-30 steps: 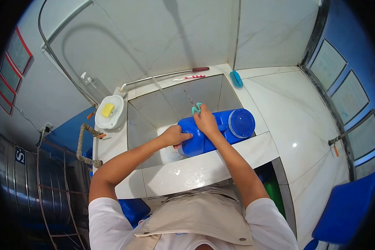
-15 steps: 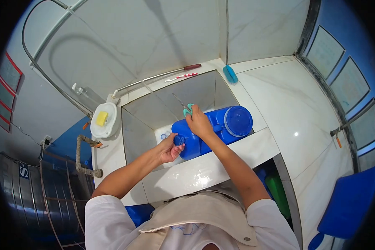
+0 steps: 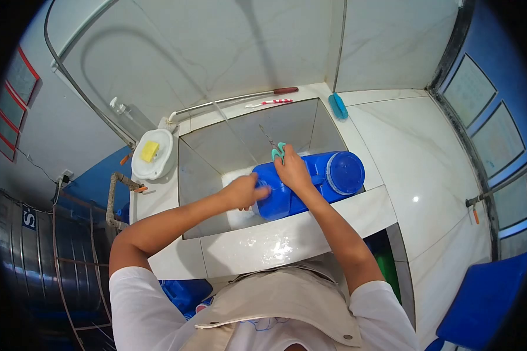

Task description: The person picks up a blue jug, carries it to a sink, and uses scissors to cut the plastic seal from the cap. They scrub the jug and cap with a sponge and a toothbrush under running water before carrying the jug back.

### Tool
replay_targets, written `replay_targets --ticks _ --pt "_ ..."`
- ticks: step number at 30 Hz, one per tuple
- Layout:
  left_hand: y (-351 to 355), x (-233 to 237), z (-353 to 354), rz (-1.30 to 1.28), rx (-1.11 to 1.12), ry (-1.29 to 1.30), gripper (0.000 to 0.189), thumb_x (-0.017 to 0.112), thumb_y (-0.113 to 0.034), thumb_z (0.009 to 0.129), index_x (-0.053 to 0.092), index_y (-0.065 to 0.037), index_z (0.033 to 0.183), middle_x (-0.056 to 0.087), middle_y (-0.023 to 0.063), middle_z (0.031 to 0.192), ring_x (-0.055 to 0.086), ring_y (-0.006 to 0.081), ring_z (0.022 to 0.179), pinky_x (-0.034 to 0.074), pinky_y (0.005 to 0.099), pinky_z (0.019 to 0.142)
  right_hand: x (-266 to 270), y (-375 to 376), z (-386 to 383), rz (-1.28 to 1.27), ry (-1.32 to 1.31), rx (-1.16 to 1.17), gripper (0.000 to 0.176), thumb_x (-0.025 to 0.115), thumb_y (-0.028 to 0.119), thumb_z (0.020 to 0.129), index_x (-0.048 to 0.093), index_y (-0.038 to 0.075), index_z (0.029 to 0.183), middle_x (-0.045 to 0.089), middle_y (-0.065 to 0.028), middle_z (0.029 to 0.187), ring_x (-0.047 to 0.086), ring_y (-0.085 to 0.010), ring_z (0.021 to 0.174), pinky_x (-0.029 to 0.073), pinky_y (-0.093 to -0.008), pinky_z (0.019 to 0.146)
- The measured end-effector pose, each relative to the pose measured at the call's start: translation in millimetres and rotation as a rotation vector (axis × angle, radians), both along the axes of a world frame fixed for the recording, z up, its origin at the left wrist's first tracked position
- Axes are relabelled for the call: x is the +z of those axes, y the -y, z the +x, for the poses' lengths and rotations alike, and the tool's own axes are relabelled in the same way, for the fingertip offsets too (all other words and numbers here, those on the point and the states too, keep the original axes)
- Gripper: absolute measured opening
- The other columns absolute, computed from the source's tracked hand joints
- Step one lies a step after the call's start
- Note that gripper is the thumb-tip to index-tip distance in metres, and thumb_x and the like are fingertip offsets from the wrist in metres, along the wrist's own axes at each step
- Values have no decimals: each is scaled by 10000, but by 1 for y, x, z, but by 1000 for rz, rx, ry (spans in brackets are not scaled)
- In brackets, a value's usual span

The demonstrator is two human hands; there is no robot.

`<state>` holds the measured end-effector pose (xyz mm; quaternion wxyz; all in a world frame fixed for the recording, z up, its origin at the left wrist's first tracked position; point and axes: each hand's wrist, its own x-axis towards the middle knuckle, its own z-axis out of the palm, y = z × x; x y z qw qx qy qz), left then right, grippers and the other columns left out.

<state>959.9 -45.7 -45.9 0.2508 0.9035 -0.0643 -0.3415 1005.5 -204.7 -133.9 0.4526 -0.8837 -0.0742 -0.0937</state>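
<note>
A big blue jug lies on its side across the sink, its wide round lid to the right. My left hand is curled round the small cap at the jug's left end; its fingertips are blurred by motion and mostly hide the cap. In my right hand is a pair of scissors with teal handles, the blades pointing up and left over the basin. That hand is against the upper side of the jug.
Behind the basin lie a red-and-white toothbrush and a metal rod with a red handle. A blue brush is at the back right corner. To the left are a white tub with a yellow sponge and a pump bottle.
My left hand has rolled over at the cap, now showing its back, with the left elbow farther out. The view has shifted slightly; my right hand still grips the scissors.
</note>
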Motion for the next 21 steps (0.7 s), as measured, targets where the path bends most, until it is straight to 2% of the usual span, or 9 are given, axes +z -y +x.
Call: replay_targets --ticks 1,3,5,7,8,9,13,16,21 --pt "-3 5 7 2 -3 -1 358 600 -271 848 468 -2 1046 571 113 715 608 201 604 497 342 539 -1 1 0 4 -13 -4 324 513 163 838 445 -52 1071 554 -304 1032 542 -446 954 439 -496 817" --pt "-16 15 15 -481 283 -248 294 560 -308 877 498 -29 944 550 50 643 573 128 548 468 277 494 -8 0 0 23 45 -26 321 530 182 841 459 -43 1057 570 -287 988 566 -426 902 455 -482 777" --pt "-16 20 8 -539 378 -198 286 588 -303 870 474 -58 965 548 38 731 562 119 626 476 258 579 -13 -1 4 38 120 -35 319 548 202 844 472 -35 1043 585 -271 944 589 -405 849 470 -469 737" --pt "-26 10 9 -700 322 71 316 637 -255 852 442 -67 1016 525 31 823 532 103 733 461 256 692 -18 5 7 383 98 -24 299 583 240 847 515 -25 969 599 -202 783 608 -291 664 477 -381 586" --pt "-31 4 7 -702 324 83 316 637 -255 852 442 -67 1016 525 31 823 532 103 733 461 256 692 -20 5 10 563 95 21 299 588 291 866 549 -5 876 573 -98 656 540 -153 532 409 -270 473" --pt "-34 0 5 -837 368 131 341 661 -220 836 425 -75 1035 512 30 856 517 100 770 448 259 726 -4 6 -1 562 106 31 299 588 291 866 549 -5 876 573 -98 656 540 -153 532 409 -270 473" --pt "-43 -16 -6 -1083 527 344 329 702 -191 813 445 -70 979 516 5 855 501 85 758 443 248 740 69 9 -85 861 -560 557 458 503 513 887 568 65 823 566 -30 658 469 -56 485 338 -192 431" --pt "-57 -31 -8 -1002 335 531 204 659 -62 815 495 -60 936 539 -7 819 517 80 745 438 231 705 83 2 -106 1062 -914 607 536 464 582 872 585 64 817 571 -55 645 417 -44 423 300 -168 394" --pt "-63 -27 -18 -960 346 658 141 648 5 786 563 -43 887 590 -3 821 534 70 750 435 220 696 89 -12 -111 1165 -1133 732 609 420 628 864 600 51 793 567 -83 618 376 -51 363 288 -154 353"
